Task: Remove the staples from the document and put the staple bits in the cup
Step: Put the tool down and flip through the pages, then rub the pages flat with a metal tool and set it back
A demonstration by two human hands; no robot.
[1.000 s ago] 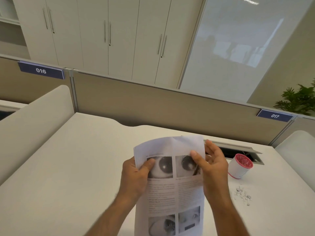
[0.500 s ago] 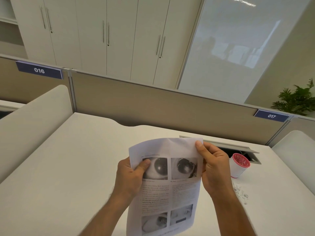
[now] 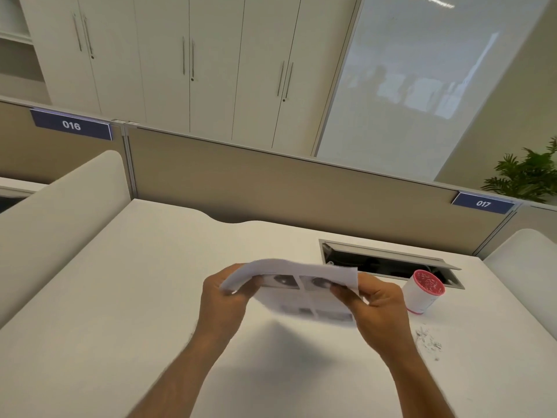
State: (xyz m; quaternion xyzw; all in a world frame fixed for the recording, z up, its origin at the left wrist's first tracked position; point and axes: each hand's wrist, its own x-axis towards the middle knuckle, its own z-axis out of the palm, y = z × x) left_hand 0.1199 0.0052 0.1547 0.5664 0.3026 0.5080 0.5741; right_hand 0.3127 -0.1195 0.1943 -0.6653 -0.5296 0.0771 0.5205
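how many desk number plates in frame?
2. Plate 016 sits on the partition at far left; plate 017 sits on the partition at far right, below the plant. Others may lie outside the view.

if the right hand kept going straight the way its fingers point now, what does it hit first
The right hand grips the document, fingers pointing left, so it would likely meet the left hand first; depth is unclear.

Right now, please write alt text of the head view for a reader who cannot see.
Two hands, left hand and right hand, hold a printed document above a white desk. On the right stands a white cup with a red rim, with loose staple bits on the desk beside it.
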